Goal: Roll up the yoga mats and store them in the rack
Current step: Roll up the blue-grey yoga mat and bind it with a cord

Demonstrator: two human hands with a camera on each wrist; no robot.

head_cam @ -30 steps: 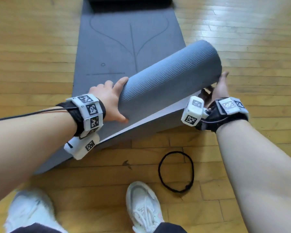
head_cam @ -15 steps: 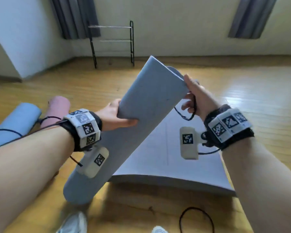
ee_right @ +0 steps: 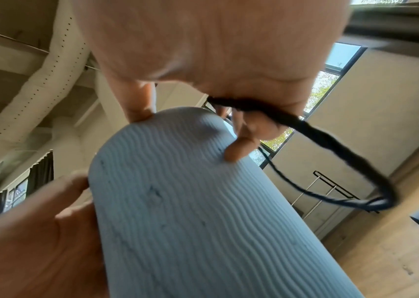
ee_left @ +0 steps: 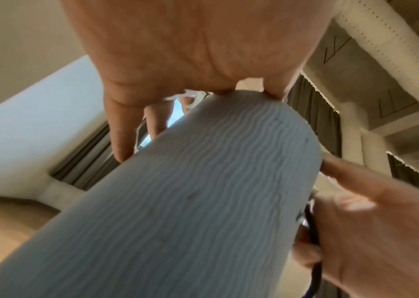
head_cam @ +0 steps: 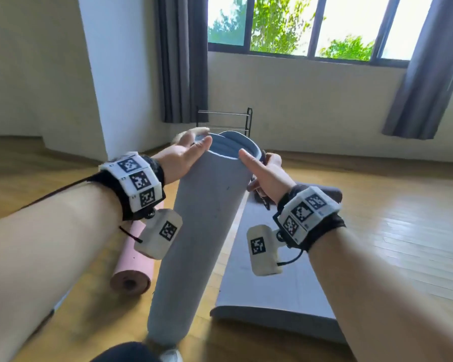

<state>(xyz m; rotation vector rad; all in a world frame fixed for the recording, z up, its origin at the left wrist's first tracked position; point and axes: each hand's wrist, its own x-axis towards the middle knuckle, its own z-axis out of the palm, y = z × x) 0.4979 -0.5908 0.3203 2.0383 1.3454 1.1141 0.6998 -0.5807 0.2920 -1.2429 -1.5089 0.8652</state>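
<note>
Head view shows the rolled grey-blue mat (head_cam: pixel 204 218) standing nearly upright on the wooden floor (head_cam: pixel 403 244), its lower end close to the person's feet and its open spiral top raised between both hands. The left hand (head_cam: pixel 186 152) is against the roll's upper left edge with the palm turned inward and the fingers fairly straight, reaching over the rim; in the left wrist view the fingertips (ee_left: pixel 121 155) touch the ribbed surface without wrapping round it. The right hand (head_cam: pixel 264 171) is at the roll's upper right side, thumb stretched toward the rim, while its curled fingers pinch a black elastic loop (ee_right: pixel 330 145) that hangs free beside the roll; one fingertip (ee_right: pixel 236 153) of that hand presses on the ribbed surface. Just right of the roll, a second grey mat (head_cam: pixel 272 283) lies flat and unrolled on the floor. To the left, a rolled pink mat (head_cam: pixel 134 267) lies on the floor, partly hidden by the left forearm. The black metal rack (head_cam: pixel 224 121) stands against the far wall below the window (head_cam: pixel 298 24), beside a dark curtain (head_cam: pixel 181 61), well apart from the roll in hand
</note>
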